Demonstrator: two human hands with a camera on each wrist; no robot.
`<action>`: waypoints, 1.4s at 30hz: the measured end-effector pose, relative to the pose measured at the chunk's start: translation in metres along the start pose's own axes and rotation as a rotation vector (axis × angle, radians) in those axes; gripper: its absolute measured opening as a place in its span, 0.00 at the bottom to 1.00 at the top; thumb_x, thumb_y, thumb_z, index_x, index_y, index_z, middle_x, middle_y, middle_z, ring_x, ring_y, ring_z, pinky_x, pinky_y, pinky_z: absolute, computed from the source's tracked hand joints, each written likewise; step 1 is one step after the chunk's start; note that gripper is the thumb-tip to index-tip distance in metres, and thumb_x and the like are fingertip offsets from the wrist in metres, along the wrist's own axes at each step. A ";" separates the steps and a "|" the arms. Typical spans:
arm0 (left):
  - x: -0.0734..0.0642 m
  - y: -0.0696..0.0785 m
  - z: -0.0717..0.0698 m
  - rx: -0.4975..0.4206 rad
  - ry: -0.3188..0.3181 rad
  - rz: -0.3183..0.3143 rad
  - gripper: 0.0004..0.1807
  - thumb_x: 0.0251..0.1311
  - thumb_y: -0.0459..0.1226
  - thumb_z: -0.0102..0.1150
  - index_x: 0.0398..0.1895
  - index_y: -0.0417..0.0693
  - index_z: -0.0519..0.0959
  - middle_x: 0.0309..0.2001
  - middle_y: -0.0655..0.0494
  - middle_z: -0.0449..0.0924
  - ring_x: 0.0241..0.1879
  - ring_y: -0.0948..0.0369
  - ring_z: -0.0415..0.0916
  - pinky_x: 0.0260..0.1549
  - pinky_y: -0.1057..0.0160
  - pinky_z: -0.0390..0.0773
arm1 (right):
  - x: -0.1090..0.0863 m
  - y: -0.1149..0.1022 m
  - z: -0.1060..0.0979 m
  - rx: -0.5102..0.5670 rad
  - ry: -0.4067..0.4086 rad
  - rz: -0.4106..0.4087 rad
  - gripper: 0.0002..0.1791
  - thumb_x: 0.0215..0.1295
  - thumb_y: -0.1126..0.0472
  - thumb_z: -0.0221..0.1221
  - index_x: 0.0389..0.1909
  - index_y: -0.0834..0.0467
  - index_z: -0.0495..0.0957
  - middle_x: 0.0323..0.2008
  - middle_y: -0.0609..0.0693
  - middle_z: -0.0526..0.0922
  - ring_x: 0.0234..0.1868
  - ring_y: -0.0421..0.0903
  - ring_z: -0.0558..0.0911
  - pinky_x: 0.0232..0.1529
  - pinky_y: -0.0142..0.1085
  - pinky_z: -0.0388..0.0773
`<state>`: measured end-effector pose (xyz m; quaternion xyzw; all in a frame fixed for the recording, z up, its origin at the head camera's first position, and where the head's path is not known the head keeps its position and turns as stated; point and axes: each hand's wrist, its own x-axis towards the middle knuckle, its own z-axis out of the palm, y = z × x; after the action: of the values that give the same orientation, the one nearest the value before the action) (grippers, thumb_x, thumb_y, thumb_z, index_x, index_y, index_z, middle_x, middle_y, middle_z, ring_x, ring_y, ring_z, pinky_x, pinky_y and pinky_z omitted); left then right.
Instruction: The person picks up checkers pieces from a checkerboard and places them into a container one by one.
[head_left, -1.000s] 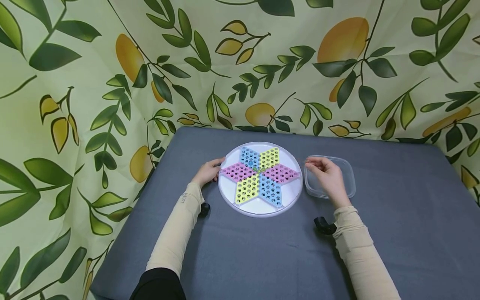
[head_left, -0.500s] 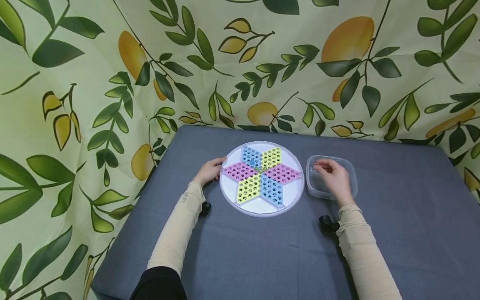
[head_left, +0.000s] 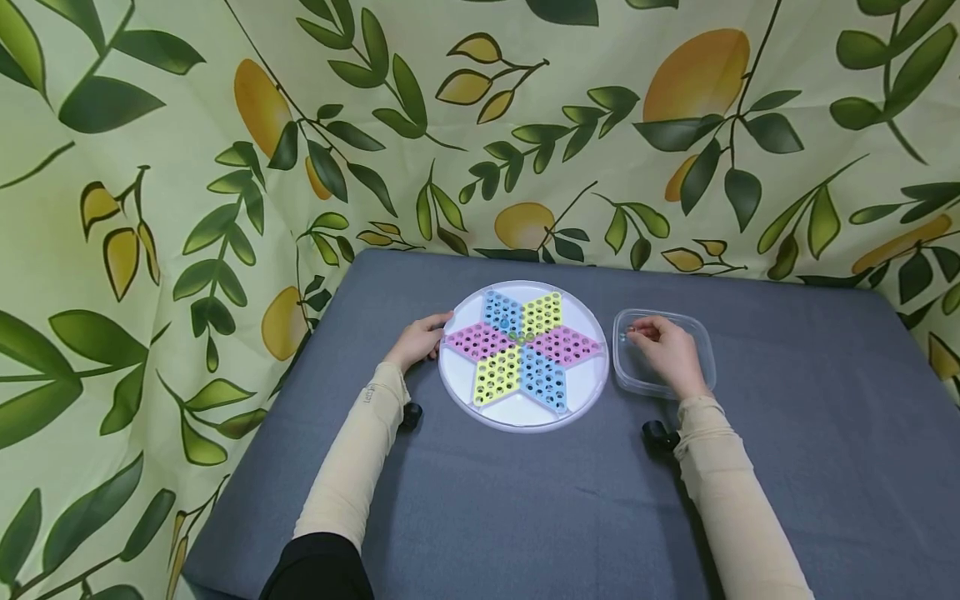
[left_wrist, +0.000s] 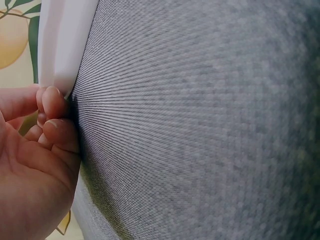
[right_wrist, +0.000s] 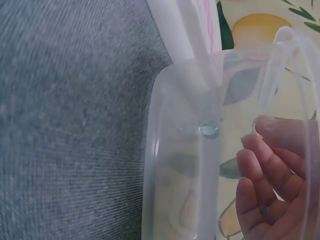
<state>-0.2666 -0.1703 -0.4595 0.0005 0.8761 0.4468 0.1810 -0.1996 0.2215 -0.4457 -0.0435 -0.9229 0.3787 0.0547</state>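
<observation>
Hands well apart, one at each item. L hand on L edge of board; fingers bent, gripping rim. Board: round, white, flat on grey tabletop, w/ 6-pt star of blue, yellow & pink holed sections. Blue marble sat in far L blue section; few green marbles clustered approx. at star ctr.

R hand at clear tub, which stood just R of board, small gap betw. Thumb & index pinched clear marble; other fingers curved loosely. Loose marble seen in tub thru clear wall. Leaf-print cloth hung behind tabletop.
</observation>
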 end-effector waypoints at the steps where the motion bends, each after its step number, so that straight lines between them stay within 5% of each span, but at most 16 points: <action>1: 0.000 0.000 0.000 -0.001 0.001 0.001 0.24 0.67 0.40 0.43 0.66 0.62 0.66 0.21 0.57 0.69 0.21 0.61 0.66 0.25 0.66 0.68 | 0.001 0.001 0.000 -0.008 -0.004 -0.002 0.16 0.66 0.57 0.54 0.48 0.64 0.76 0.41 0.61 0.80 0.42 0.53 0.77 0.37 0.34 0.69; 21: 0.004 -0.002 -0.001 -0.013 0.009 -0.001 0.24 0.67 0.40 0.42 0.66 0.64 0.66 0.20 0.57 0.69 0.20 0.61 0.66 0.25 0.66 0.67 | 0.006 0.002 0.001 -0.094 -0.097 -0.048 0.14 0.65 0.59 0.54 0.45 0.64 0.77 0.38 0.61 0.81 0.40 0.55 0.79 0.33 0.34 0.69; 42: 0.001 -0.002 0.001 -0.015 0.004 -0.012 0.24 0.67 0.41 0.41 0.67 0.64 0.65 0.20 0.57 0.69 0.21 0.62 0.66 0.26 0.66 0.67 | 0.004 0.003 -0.001 -0.077 -0.085 0.029 0.22 0.66 0.53 0.53 0.51 0.67 0.74 0.40 0.63 0.78 0.39 0.55 0.77 0.32 0.34 0.70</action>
<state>-0.2669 -0.1711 -0.4619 -0.0070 0.8732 0.4521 0.1821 -0.2029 0.2248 -0.4469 -0.0429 -0.9375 0.3451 0.0083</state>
